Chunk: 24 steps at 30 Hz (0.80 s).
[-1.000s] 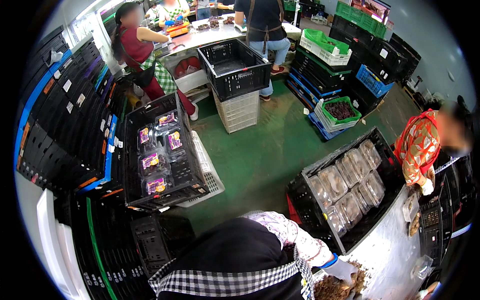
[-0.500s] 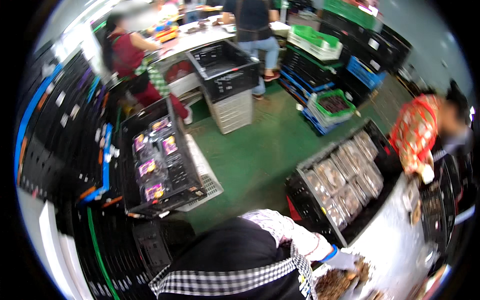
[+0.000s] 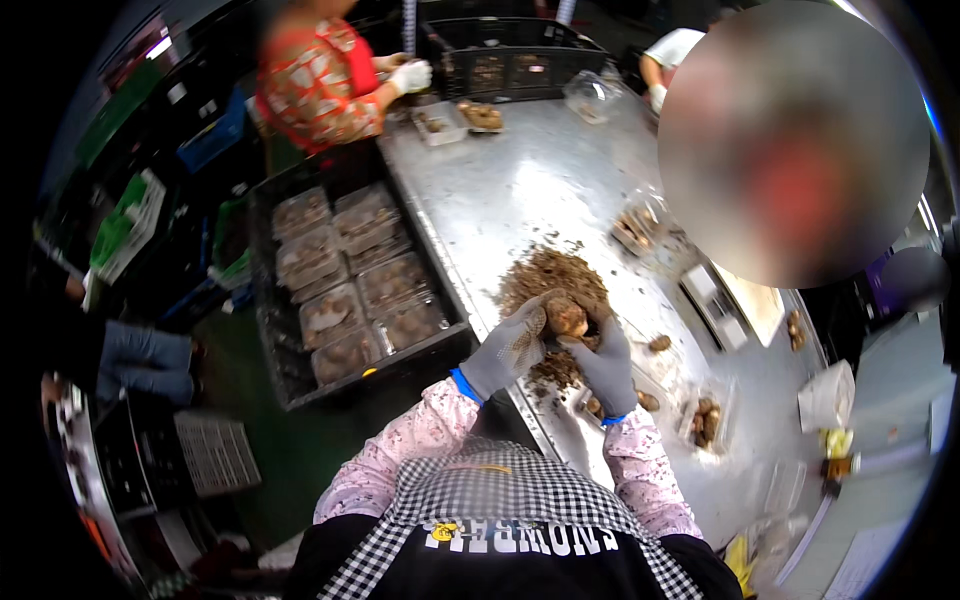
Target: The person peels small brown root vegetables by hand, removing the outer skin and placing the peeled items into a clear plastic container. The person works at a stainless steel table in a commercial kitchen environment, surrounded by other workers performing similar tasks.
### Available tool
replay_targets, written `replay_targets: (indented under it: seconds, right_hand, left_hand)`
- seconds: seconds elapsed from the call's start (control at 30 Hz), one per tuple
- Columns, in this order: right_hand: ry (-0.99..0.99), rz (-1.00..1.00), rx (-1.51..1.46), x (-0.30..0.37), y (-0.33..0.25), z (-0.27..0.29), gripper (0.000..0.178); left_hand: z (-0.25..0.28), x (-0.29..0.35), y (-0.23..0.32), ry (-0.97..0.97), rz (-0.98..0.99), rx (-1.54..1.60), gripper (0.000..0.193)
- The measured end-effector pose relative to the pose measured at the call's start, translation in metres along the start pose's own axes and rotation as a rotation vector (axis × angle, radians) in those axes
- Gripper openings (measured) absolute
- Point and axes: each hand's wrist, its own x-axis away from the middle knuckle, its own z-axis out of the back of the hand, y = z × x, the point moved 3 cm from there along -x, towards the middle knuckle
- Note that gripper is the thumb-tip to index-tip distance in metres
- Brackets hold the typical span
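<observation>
Both my hands wear grey gloves with blue cuffs and meet over the metal table. Between them is a knobbly brown tuber (image 3: 567,317) with paler patches; its exact kind is unclear. My left hand (image 3: 508,347) grips its left side, with dotted palm fabric showing. My right hand (image 3: 603,366) closes on it from the right, thumb across the near side. Beneath and beyond the hands spreads a heap of loose brown soil (image 3: 540,272). Small brown tubers (image 3: 647,401) lie beside my right wrist, and a clear plastic tray (image 3: 708,418) with several more stands further right.
A black crate (image 3: 288,385) of filled clear packs adjoins the table's (image 3: 480,185) left edge. A scale (image 3: 714,306) stands at right. Another clear pack (image 3: 635,230) lies beyond the soil. At the far left, a person in a red patterned top (image 3: 325,85) works with gloved hands near filled trays.
My view has swung right, from the floor and stacked crates to the table. Both gloved hands now show fully, holding the tuber; before, they were partly visible at the lower edge over the soil.
</observation>
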Motion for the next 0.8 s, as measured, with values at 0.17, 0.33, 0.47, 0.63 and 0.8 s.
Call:
replay_targets:
  seconds: [0.17,0.33,0.47,0.63,0.8]
  right_hand:
    - [0.149,0.059,0.203,0.013,-0.008,0.024,0.048]
    - [0.339,0.100,0.045,0.017,-0.031,0.039,0.023]
    - [0.370,0.087,0.094,0.007,-0.034,0.048,0.010]
    - [0.427,-0.070,0.388,-0.028,0.033,0.069,0.019]
    - [0.268,-0.237,0.274,-0.026,0.026,0.063,0.025]
  left_hand:
    - [-0.014,-0.020,-0.023,-0.035,0.125,-0.100,0.038]
    - [-0.038,-0.034,-0.031,-0.037,0.148,-0.191,0.043]
    - [-0.037,-0.043,-0.037,-0.072,0.126,-0.244,0.048]
    - [-0.042,-0.038,-0.030,-0.107,0.120,-0.300,0.049]
    - [-0.019,-0.044,-0.027,-0.030,0.215,-0.216,0.052]
